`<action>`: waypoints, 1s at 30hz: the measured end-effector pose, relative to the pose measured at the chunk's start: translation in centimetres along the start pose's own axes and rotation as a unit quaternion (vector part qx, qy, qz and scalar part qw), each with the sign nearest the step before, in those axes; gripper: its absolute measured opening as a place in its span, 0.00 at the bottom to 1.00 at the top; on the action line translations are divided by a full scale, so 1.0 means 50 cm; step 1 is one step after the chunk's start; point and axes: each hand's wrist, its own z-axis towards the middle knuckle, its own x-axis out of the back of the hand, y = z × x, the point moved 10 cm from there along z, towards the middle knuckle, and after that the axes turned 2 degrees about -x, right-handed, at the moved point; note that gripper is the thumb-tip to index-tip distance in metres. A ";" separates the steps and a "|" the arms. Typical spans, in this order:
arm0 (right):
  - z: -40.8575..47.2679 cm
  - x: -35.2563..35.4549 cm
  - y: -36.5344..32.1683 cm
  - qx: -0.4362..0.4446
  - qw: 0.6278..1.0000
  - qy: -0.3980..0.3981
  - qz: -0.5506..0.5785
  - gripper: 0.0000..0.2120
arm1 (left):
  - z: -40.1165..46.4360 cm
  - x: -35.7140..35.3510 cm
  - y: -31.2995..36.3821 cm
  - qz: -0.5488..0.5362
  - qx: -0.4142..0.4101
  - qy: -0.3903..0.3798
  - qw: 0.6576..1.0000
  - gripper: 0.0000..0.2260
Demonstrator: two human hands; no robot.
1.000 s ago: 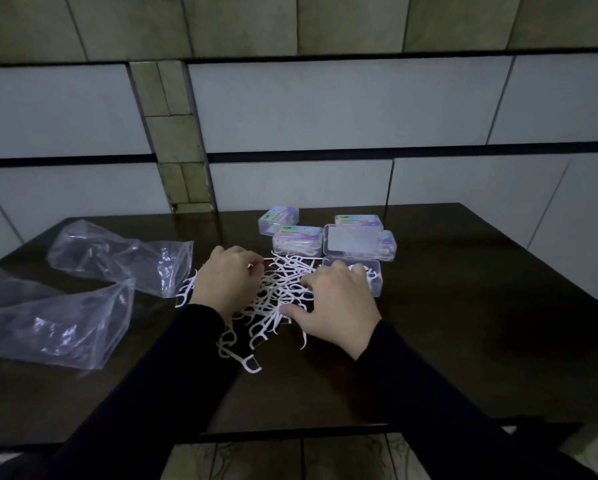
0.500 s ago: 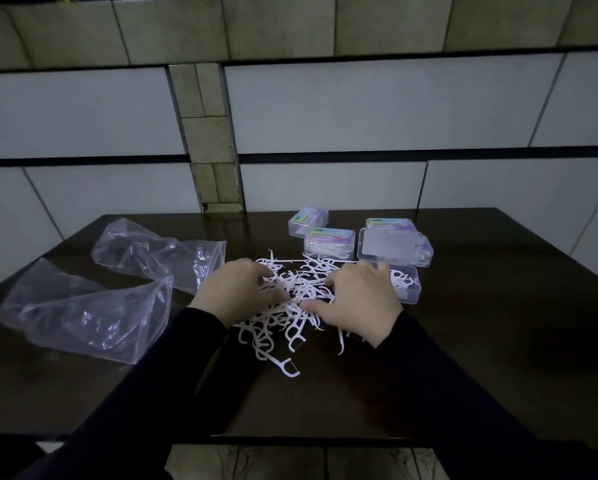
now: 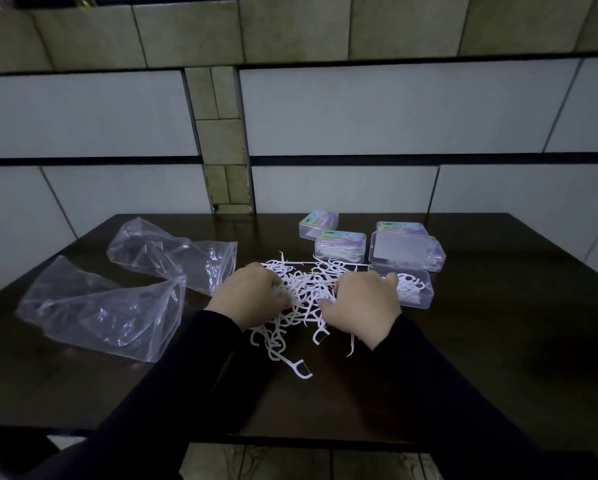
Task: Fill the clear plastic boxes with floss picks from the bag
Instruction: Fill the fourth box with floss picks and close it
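A loose pile of white floss picks [image 3: 306, 289] lies on the dark table [image 3: 498, 341]. My left hand [image 3: 252, 294] and my right hand [image 3: 361, 301] rest palm down on either side of the pile, fingers curled into the picks. An open clear plastic box [image 3: 415, 289] partly filled with picks sits just right of my right hand, its lid [image 3: 399, 249] raised behind it. Three closed boxes with colourful labels [image 3: 341, 244] stand further back. One pick [image 3: 299, 367] lies apart, nearer to me.
Two crumpled clear plastic bags [image 3: 100, 306] lie on the table's left half, one [image 3: 173, 254] behind the other. A tiled wall rises directly behind the table. The near table edge runs below my forearms.
Both hands have drawn closer together over the pile, bunching the picks between them. The view has shifted, so everything sits further right in the frame.
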 end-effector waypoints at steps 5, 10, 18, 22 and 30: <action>-0.001 0.003 -0.010 -0.009 1.000 0.002 -0.012 0.18 | -0.006 0.002 0.019 0.063 0.022 0.035 0.997 0.17; 0.009 -0.003 0.003 -0.030 0.999 -0.016 0.043 0.09 | -0.006 0.004 0.018 0.032 0.042 0.055 0.997 0.15; 0.020 0.002 0.024 -0.046 0.995 0.004 0.090 0.11 | 0.003 0.004 -0.003 0.003 0.055 0.068 0.996 0.13; 0.025 0.011 0.039 -0.061 0.993 0.021 0.100 0.11 | 0.003 0.000 0.002 0.066 0.061 0.054 0.994 0.21; 0.019 0.024 0.046 -0.060 0.989 0.042 0.130 0.10 | -0.003 0.011 0.014 0.055 0.061 0.081 0.993 0.15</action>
